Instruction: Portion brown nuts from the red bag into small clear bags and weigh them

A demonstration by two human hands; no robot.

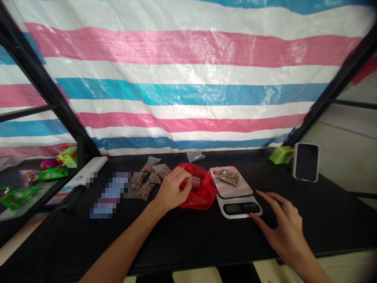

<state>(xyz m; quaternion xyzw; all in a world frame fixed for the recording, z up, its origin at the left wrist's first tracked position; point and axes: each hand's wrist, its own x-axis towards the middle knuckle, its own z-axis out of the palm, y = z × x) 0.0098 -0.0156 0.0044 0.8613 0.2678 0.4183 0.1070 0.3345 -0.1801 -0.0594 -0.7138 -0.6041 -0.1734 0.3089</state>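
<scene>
Right hand [282, 224] is held with fingers spread just beside the scale [241, 208]; a small cylinder [196, 181] is pinched by the left hand [172, 189] over a red bag [203, 192].

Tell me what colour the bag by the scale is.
The plastic bag is see-through red, best seen in the head view.

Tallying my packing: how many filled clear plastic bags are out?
6: five clear bags of nut-like pieces overlap left of the red plastic bag, one bag lies on the white digital scale; the pile may hide more.
</scene>
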